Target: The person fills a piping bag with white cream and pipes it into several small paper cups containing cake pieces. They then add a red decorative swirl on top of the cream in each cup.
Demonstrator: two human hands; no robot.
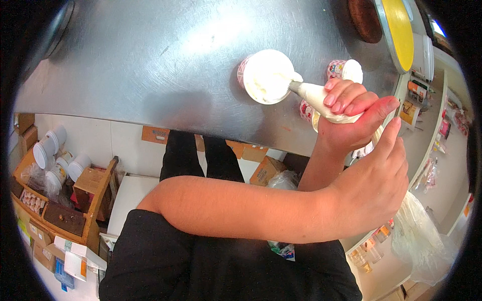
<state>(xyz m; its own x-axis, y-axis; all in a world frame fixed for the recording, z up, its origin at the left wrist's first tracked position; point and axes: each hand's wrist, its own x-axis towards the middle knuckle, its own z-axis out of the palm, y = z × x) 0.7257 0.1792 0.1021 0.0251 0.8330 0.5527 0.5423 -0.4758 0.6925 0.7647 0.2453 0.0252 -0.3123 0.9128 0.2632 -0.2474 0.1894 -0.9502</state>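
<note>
My right hand is wrapped round a piping bag full of white cream. The bag's metal nozzle points left and meets cream at the right rim of a pink-patterned paper cup. White cream fills that cup to the top. Across my body comes my left arm, with my left hand just below the right wrist. Its fingers are bent at the tail end of the bag; its palm and thumb are mostly hidden. Two more patterned cups, an upper cup and a lower cup, stand partly behind the bag and right hand.
A shiny metal table carries the cups. A round yellow board and a brown round item are at its far right. Shelves with packets line the right side. White tubs and cardboard boxes stand low on the left.
</note>
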